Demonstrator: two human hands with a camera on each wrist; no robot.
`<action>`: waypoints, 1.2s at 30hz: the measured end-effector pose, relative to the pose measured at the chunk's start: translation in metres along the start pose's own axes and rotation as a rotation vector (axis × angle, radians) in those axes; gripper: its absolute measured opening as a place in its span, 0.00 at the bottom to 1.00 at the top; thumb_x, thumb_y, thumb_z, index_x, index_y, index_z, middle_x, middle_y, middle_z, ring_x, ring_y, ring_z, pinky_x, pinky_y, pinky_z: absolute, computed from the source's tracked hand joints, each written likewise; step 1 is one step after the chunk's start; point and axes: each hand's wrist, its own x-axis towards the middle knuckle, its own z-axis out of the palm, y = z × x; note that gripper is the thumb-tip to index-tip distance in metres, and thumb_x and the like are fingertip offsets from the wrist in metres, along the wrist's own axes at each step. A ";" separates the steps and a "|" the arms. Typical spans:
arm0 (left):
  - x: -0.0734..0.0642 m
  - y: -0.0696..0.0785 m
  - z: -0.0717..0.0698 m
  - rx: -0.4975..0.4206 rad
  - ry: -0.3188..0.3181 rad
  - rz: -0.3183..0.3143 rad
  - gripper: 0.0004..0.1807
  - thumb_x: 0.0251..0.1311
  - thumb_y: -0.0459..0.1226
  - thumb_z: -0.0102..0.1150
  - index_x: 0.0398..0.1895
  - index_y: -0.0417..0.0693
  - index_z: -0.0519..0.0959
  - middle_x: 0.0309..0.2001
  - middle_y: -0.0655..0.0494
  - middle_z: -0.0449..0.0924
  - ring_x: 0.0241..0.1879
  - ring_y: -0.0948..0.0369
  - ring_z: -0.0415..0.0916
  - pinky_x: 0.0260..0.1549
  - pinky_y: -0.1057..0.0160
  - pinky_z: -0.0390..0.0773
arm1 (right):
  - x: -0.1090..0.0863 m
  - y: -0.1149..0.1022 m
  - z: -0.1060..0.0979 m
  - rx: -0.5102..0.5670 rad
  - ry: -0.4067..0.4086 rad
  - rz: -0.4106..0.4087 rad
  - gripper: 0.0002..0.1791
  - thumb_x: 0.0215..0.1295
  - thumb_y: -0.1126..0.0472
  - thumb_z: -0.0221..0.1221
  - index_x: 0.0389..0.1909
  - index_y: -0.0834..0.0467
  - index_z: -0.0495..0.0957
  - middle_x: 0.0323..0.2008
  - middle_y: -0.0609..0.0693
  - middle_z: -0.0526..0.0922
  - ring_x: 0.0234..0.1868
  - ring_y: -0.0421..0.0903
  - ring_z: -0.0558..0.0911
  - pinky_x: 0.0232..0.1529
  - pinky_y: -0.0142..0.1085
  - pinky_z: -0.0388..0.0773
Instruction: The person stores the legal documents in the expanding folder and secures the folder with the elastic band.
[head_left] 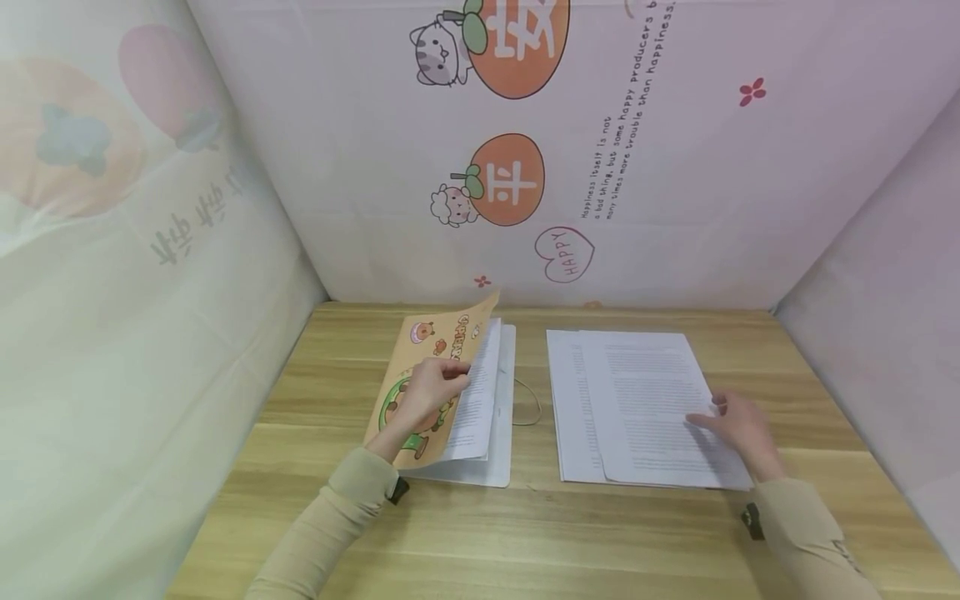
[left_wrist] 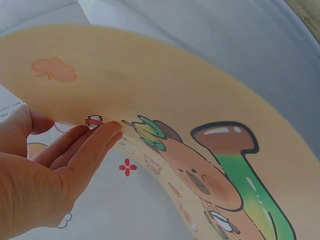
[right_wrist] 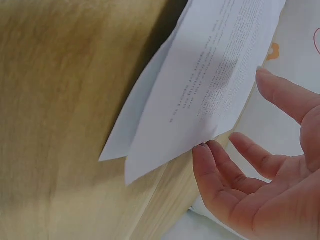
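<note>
A tan cartoon-printed folder (head_left: 420, 333) lies at left with its cover raised, and printed sheets (head_left: 476, 412) show inside. My left hand (head_left: 431, 387) is at the cover's free edge. In the left wrist view the extended fingers (left_wrist: 95, 145) touch the bowed cover (left_wrist: 150, 65), the thumb apart from them. On the right lies a stack of printed paper (head_left: 652, 400), its top sheet shifted sideways over those below. My right hand (head_left: 738, 429) is at the stack's right edge. In the right wrist view, its fingertips (right_wrist: 200, 150) meet the paper edge (right_wrist: 200, 90), thumb spread away.
A thin cord loop (head_left: 532, 404) extends from the folder's right side onto the wooden table (head_left: 570, 533). Printed white cloth (head_left: 360, 167) stands behind the table and along both sides. Small black pieces (head_left: 752, 521) show beside each wrist.
</note>
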 end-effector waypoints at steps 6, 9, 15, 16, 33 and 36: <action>0.001 -0.002 0.001 0.000 -0.006 0.003 0.18 0.59 0.33 0.59 0.52 0.38 0.82 0.47 0.45 0.87 0.39 0.60 0.81 0.38 0.66 0.83 | 0.001 0.001 0.000 -0.003 -0.006 0.021 0.42 0.58 0.48 0.66 0.59 0.78 0.65 0.55 0.79 0.72 0.50 0.70 0.76 0.45 0.58 0.76; 0.001 -0.003 0.002 0.011 0.000 0.011 0.18 0.59 0.33 0.59 0.52 0.38 0.83 0.47 0.46 0.87 0.39 0.61 0.81 0.38 0.66 0.83 | 0.000 -0.001 0.000 -0.007 0.004 0.010 0.41 0.57 0.49 0.67 0.58 0.78 0.67 0.53 0.78 0.74 0.48 0.68 0.77 0.44 0.56 0.76; 0.001 -0.004 0.002 0.015 0.009 0.010 0.18 0.59 0.34 0.59 0.52 0.39 0.83 0.48 0.46 0.87 0.43 0.57 0.83 0.41 0.64 0.84 | -0.001 -0.004 0.000 -0.018 0.015 -0.005 0.36 0.53 0.50 0.68 0.51 0.77 0.73 0.45 0.74 0.80 0.42 0.63 0.80 0.37 0.47 0.75; 0.001 -0.004 0.002 0.014 0.010 0.009 0.18 0.59 0.34 0.59 0.52 0.39 0.83 0.48 0.46 0.87 0.45 0.57 0.83 0.41 0.63 0.85 | 0.000 -0.004 0.001 -0.026 0.017 -0.009 0.36 0.53 0.50 0.69 0.50 0.77 0.74 0.44 0.74 0.81 0.41 0.62 0.80 0.36 0.45 0.74; -0.001 -0.003 0.001 0.019 0.019 0.011 0.16 0.59 0.34 0.60 0.50 0.40 0.84 0.49 0.46 0.87 0.46 0.55 0.84 0.42 0.62 0.85 | 0.007 0.005 0.003 -0.031 -0.005 -0.027 0.33 0.48 0.52 0.71 0.45 0.76 0.77 0.42 0.73 0.82 0.39 0.61 0.79 0.35 0.42 0.71; -0.001 -0.003 0.001 0.019 0.018 0.007 0.16 0.59 0.34 0.59 0.50 0.40 0.84 0.48 0.46 0.87 0.44 0.58 0.83 0.40 0.64 0.84 | 0.009 0.004 0.002 -0.023 -0.037 0.001 0.34 0.48 0.51 0.71 0.45 0.76 0.77 0.43 0.72 0.82 0.40 0.61 0.80 0.37 0.46 0.73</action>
